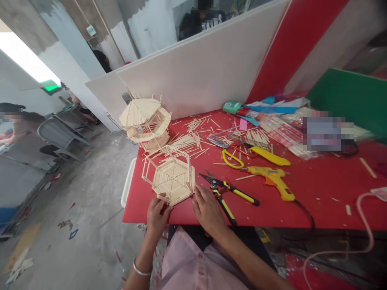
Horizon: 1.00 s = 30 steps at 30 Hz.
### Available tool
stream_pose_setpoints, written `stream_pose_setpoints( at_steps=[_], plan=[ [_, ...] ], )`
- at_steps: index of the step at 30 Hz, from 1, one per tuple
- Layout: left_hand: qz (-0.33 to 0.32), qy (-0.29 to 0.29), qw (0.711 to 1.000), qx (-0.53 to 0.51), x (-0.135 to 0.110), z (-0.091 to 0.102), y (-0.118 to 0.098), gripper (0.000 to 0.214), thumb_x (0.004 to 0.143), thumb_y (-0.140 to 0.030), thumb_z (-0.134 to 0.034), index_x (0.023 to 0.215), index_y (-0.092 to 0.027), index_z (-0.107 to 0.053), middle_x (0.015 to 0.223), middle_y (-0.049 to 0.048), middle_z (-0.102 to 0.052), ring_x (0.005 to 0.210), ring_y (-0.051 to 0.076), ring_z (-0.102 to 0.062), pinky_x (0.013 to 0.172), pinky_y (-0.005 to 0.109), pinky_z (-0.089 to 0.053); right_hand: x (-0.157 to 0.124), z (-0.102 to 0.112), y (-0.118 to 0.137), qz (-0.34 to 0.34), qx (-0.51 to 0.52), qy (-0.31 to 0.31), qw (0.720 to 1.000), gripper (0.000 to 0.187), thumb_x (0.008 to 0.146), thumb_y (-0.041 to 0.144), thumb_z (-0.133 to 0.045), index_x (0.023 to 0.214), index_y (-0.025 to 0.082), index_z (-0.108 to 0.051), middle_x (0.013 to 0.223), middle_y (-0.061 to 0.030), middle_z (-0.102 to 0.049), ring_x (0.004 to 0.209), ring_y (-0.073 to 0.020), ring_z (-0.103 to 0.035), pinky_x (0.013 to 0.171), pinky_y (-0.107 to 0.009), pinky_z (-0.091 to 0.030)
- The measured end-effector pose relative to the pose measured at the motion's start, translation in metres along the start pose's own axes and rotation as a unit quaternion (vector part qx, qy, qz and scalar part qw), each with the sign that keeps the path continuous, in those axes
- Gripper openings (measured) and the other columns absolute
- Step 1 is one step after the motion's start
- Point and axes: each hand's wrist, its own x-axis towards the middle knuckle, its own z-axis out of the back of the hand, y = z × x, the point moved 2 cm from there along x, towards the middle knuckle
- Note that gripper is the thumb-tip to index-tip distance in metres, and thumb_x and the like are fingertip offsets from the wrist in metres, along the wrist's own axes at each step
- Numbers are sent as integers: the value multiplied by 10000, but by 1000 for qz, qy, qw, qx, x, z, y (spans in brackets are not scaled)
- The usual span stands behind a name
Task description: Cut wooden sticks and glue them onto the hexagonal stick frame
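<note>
A hexagonal model of thin wooden sticks [173, 179], with a woven-looking floor of nested rings and an open frame of posts, lies near the table's front edge. My left hand [157, 211] is closed on its lower left edge, the thumb and fingers partly hidden. At the lower right corner, my right hand [208, 209] pinches the same model between thumb and fingers. Just behind stands a larger roofed stick model [146, 121]. Loose wooden sticks [183, 145] lie scattered on the table beside both models.
On the red table [181, 215] to the right lie yellow-black pliers [236, 193], a yellow glue gun [273, 179], a yellow-handled cutter [270, 155] and scissors [232, 158]. Plastic packs of sticks [290, 133] sit farther back. A white board [193, 76] borders the table. Other people sit beyond.
</note>
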Motion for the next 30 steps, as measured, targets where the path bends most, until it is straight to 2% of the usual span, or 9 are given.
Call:
stream_pose_setpoints(
  at_steps=[7, 12, 16, 20, 25, 30],
  plan=[
    [-13, -2, 1000, 23, 1, -4, -6, 134, 853, -295, -690, 950, -212, -730, 1094, 109, -715, 1031, 265, -681, 890, 435, -584, -5, 5, 0, -11, 41, 9, 999, 519, 964, 242, -433, 1470, 123, -427, 1402, -191, -557, 1302, -301, -527, 1044, -500, -494],
    [-8, -13, 999, 36, -1, -4, -8, 127, 853, -285, -687, 943, -202, -722, 1076, 110, -708, 1004, 253, -685, 872, 405, -585, -10, 39, 8, 2, 76, 12, 997, 555, 975, 272, -439, 1510, 148, -364, 1414, -180, -545, 1299, -281, -535, 1043, -468, -511],
    [2, -27, 999, 45, -4, -5, -11, 128, 864, -278, -667, 948, -195, -717, 1086, 116, -702, 1014, 251, -683, 886, 407, -581, -8, 71, -1, -8, 101, -16, 995, 500, 985, 317, -452, 1467, 182, -443, 1388, -158, -569, 1284, -269, -549, 1056, -449, -506],
    [9, -29, 998, 61, -8, -9, -14, 164, 863, -294, -667, 989, -200, -717, 1129, 120, -694, 1059, 259, -669, 920, 425, -565, -7, 76, -17, -14, 109, -12, 994, 416, 980, 363, -466, 1343, 197, -585, 1262, -143, -651, 1170, -269, -628, 989, -451, -553],
    [26, -29, 997, 66, -12, -10, -17, 175, 857, -314, -677, 979, -197, -721, 1180, 137, -673, 1085, 268, -660, 935, 439, -553, -2, 74, -19, 27, 146, 51, 988, 366, 976, 372, -467, 1235, 216, -674, 1196, -129, -695, 1096, -257, -673, 956, -432, -574],
    [26, -26, 998, 59, -10, -8, -16, 160, 876, -317, -650, 957, -199, -723, 1178, 140, -674, 1068, 263, -673, 922, 427, -562, 30, 102, -20, 54, 176, 169, 968, 336, 959, 377, -500, 1176, 242, -717, 1167, -89, -727, 1068, -226, -696, 946, -379, -572]
  ],
)
